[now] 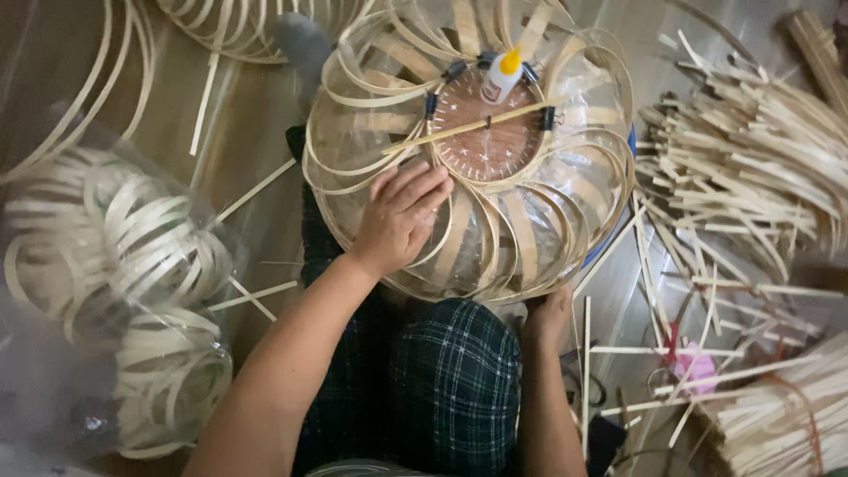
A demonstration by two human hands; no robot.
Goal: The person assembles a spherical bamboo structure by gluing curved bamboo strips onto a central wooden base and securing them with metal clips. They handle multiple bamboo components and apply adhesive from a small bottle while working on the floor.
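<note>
- The floor (256, 115) carries all the stock within arm's reach of the seated person: loose bamboo strips (742, 159) heaped to the right, and clear bags of coiled bamboo loops (124, 256) to the left.
- The round bamboo frame (468, 168), a wheel of overlapping curved strips, rests on the person's lap above the checked trousers (450, 380), tilted up toward the head camera, apparently so the top face can be worked at close range.
- The left hand (402, 216) lies flat, fingers spread, pressing down on the strips at the frame's near left edge; it looks like a steadying hold, not a closed grip.
- The right hand (548, 316) sits under the frame's lower right rim, seemingly propping it; whether its fingers are curled round anything cannot be told.
- The brown disc (486, 132) forms the hub, with small black clips (548, 117) round its edge pinning strip ends in place.
- A thin stick (468, 130) lies across the disc.
- A small glue bottle (503, 75) with a yellow cap rests at the hub's far edge, kept handy.
</note>
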